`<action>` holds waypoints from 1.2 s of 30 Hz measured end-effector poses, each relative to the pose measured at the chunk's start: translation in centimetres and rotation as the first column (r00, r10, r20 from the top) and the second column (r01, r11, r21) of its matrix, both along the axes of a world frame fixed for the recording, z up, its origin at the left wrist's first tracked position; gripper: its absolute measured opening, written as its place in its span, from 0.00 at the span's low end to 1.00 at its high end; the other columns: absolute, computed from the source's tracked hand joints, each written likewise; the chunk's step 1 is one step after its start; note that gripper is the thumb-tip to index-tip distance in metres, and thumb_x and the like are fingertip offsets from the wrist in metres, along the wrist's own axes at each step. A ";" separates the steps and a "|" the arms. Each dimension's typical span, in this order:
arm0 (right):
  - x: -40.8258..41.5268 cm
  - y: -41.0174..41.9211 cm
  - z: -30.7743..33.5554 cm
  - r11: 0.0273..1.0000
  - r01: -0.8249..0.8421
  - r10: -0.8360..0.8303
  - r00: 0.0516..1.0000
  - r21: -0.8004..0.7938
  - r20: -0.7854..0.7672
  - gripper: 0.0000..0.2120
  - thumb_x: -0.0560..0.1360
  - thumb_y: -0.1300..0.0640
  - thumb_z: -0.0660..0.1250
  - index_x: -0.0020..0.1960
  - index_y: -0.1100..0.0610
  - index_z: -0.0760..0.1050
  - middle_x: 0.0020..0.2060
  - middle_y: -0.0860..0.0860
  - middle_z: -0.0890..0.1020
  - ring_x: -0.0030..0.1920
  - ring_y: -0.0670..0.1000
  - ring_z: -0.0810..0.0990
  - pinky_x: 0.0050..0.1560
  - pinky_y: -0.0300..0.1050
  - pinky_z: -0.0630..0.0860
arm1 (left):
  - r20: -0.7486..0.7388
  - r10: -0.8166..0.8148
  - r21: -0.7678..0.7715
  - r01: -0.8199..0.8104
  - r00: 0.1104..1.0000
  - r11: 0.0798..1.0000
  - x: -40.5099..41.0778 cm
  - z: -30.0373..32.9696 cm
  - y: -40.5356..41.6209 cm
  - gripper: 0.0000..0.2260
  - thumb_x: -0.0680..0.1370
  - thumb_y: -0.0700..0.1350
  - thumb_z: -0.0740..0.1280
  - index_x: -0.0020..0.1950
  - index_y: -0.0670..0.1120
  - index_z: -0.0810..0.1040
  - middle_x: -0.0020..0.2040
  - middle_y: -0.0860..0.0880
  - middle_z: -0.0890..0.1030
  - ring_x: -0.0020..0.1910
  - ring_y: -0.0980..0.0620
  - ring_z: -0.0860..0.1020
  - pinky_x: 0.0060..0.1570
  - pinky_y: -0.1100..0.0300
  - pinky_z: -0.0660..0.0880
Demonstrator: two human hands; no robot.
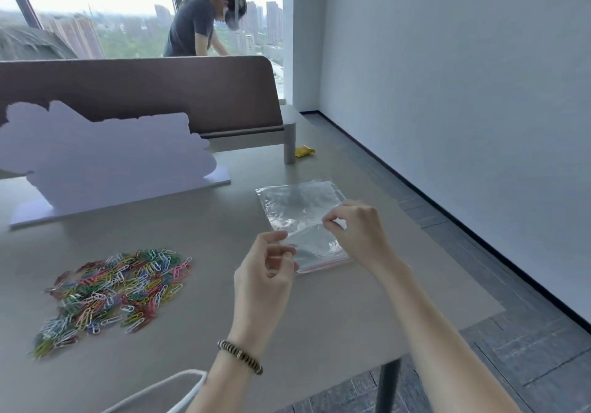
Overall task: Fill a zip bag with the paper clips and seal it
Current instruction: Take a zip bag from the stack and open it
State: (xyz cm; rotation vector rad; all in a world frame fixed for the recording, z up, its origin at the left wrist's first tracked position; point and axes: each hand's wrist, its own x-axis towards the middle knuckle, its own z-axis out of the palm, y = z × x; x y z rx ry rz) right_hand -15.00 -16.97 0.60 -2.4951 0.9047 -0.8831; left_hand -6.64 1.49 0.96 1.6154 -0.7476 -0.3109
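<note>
A clear zip bag point(297, 208) with a red zip strip along its near edge lies flat on the grey table point(208, 300), right of centre. My left hand point(265, 272) pinches the bag's near left corner. My right hand point(355, 230) pinches the upper plastic layer near the opening and lifts it slightly. A loose pile of coloured paper clips point(112, 291) is spread on the table to the left, well apart from both hands. The bag looks empty.
A pale cut-out board point(105, 156) stands at the back left in front of a brown desk divider point(144, 89). A yellow packet point(303, 151) lies by a post. A white cord point(166, 390) lies at the near edge. Another person stands beyond the divider. The table's right edge is close to the bag.
</note>
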 end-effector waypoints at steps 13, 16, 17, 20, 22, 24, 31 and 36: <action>-3.5 14.4 14.7 0.963 -0.195 0.224 0.964 -0.188 0.146 0.04 0.72 0.58 0.74 0.39 0.51 0.85 0.33 0.43 0.82 0.33 0.45 0.79 0.40 0.28 0.70 | 0.482 -0.012 0.231 -0.114 0.876 0.966 -4.6 7.3 11.1 0.19 0.77 0.45 0.63 0.66 0.60 0.72 0.41 0.59 0.80 0.42 0.56 0.79 0.45 0.55 0.78; -4.9 19.1 17.1 0.941 -0.279 0.311 0.935 -0.193 0.168 0.04 0.72 0.57 0.74 0.39 0.50 0.85 0.34 0.44 0.83 0.37 0.46 0.79 0.40 0.32 0.72 | 0.586 0.094 0.145 -0.218 0.805 0.965 -5.7 8.4 15.9 0.14 0.76 0.46 0.64 0.60 0.58 0.75 0.42 0.57 0.81 0.40 0.56 0.79 0.42 0.55 0.78; -5.4 20.7 17.7 0.929 -0.308 0.342 0.926 -0.205 0.161 0.04 0.72 0.57 0.75 0.39 0.50 0.85 0.34 0.44 0.83 0.37 0.45 0.79 0.39 0.31 0.71 | 0.604 0.131 0.108 -0.243 0.786 0.964 -6.2 8.6 17.7 0.12 0.76 0.47 0.64 0.58 0.57 0.76 0.42 0.57 0.81 0.39 0.56 0.79 0.41 0.55 0.78; -6.8 25.2 19.2 0.888 -0.395 0.431 0.894 -0.236 0.125 0.03 0.72 0.55 0.75 0.40 0.49 0.85 0.34 0.42 0.83 0.36 0.43 0.80 0.39 0.29 0.71 | 0.645 0.219 0.026 -0.308 0.732 0.951 -7.8 9.4 23.1 0.07 0.76 0.50 0.64 0.52 0.55 0.78 0.41 0.58 0.81 0.35 0.59 0.78 0.38 0.56 0.78; -7.5 28.1 19.8 0.861 -0.443 0.476 0.874 -0.249 0.093 0.03 0.72 0.54 0.74 0.40 0.48 0.85 0.35 0.41 0.84 0.36 0.43 0.80 0.40 0.32 0.74 | 0.669 0.257 -0.001 -0.344 0.698 0.939 -9.0 9.8 26.7 0.04 0.76 0.49 0.65 0.48 0.54 0.79 0.40 0.58 0.81 0.35 0.60 0.78 0.38 0.57 0.78; -7.9 30.7 20.2 0.828 -0.495 0.526 0.848 -0.262 0.062 0.03 0.72 0.53 0.74 0.41 0.48 0.85 0.35 0.40 0.84 0.37 0.42 0.80 0.40 0.31 0.74 | 0.674 0.292 -0.015 -0.382 0.679 0.924 -10.0 10.0 29.9 0.02 0.76 0.49 0.66 0.45 0.54 0.78 0.38 0.58 0.81 0.35 0.60 0.79 0.37 0.57 0.78; -8.2 37.0 20.1 0.721 -0.653 0.675 0.738 -0.234 0.021 0.02 0.72 0.53 0.75 0.41 0.48 0.86 0.31 0.38 0.83 0.33 0.37 0.78 0.36 0.23 0.70 | 0.713 0.361 -0.051 -0.470 0.600 0.881 -13.7 10.3 38.0 0.04 0.76 0.52 0.65 0.43 0.54 0.77 0.37 0.60 0.80 0.36 0.61 0.79 0.37 0.58 0.78; -7.6 38.6 17.3 0.673 -0.731 0.737 0.675 -0.111 0.021 0.02 0.72 0.53 0.75 0.41 0.48 0.86 0.29 0.39 0.82 0.30 0.38 0.77 0.35 0.26 0.70 | 0.738 0.366 -0.044 -0.501 0.567 0.864 -15.3 8.1 40.3 0.12 0.75 0.61 0.62 0.40 0.55 0.77 0.35 0.60 0.79 0.35 0.61 0.78 0.35 0.60 0.77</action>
